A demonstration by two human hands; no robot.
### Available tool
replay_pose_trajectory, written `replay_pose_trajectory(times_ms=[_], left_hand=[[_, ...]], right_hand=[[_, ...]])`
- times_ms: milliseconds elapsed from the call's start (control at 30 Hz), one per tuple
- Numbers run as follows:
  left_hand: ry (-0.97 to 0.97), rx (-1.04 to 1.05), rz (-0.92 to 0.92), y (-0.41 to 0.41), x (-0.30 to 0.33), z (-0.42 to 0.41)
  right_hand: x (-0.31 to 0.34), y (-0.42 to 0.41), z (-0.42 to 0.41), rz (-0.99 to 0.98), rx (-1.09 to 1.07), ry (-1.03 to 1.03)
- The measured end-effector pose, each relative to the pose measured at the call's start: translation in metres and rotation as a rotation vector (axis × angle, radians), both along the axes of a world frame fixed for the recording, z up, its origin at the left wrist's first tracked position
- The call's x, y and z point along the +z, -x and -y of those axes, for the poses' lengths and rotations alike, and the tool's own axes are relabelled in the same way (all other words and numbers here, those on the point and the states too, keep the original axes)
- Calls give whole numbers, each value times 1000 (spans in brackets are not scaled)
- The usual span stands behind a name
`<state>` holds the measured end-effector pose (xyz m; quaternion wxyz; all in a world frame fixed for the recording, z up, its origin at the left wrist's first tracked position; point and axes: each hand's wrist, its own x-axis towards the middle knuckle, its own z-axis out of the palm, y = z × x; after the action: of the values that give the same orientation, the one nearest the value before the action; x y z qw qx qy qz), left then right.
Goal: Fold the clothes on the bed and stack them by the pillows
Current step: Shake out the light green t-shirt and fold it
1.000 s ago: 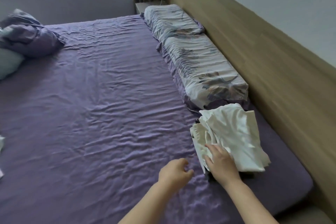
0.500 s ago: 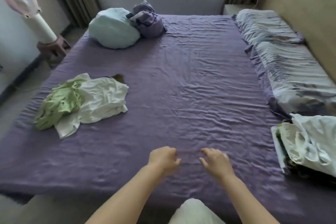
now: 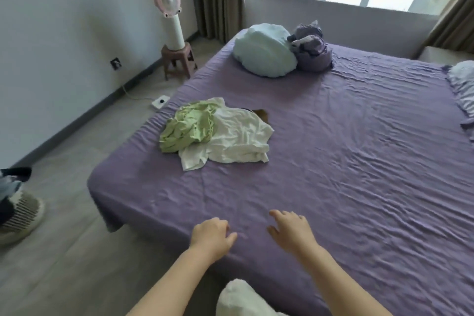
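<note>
A loose pile of clothes lies on the left part of the purple bed (image 3: pixel 359 161): a crumpled light green garment (image 3: pixel 187 127) on top of a rumpled white garment (image 3: pixel 238 141), with a brown item (image 3: pixel 262 114) peeking out behind. My left hand (image 3: pixel 211 237) and my right hand (image 3: pixel 291 229) hover above the bed's near edge, empty, fingers loosely curled, well short of the pile. A striped pillow (image 3: pixel 463 84) shows at the right edge. The folded stack is out of view.
A pale blue pillow (image 3: pixel 264 50) and a bunched purple cloth (image 3: pixel 313 51) sit at the bed's far end. A pink fan (image 3: pixel 170 13) stands on a small stool (image 3: pixel 178 60) by the wall. A power strip (image 3: pixel 160 102) lies on the floor. A shoe (image 3: pixel 18 210) is at left.
My right hand let go of the folded white stack by the pillows. Both hands drew back to the near edge, and the view swung left to the unfolded pile.
</note>
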<state>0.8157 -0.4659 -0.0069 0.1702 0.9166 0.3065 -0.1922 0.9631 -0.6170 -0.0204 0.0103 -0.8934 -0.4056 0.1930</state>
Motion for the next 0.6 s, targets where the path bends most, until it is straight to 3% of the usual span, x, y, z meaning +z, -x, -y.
replay_pose_trajectory(times_ms=[600], left_hand=[[144, 450, 46, -55, -22, -181]], right_hand=[[-27, -107, -206, -160, 116, 12]])
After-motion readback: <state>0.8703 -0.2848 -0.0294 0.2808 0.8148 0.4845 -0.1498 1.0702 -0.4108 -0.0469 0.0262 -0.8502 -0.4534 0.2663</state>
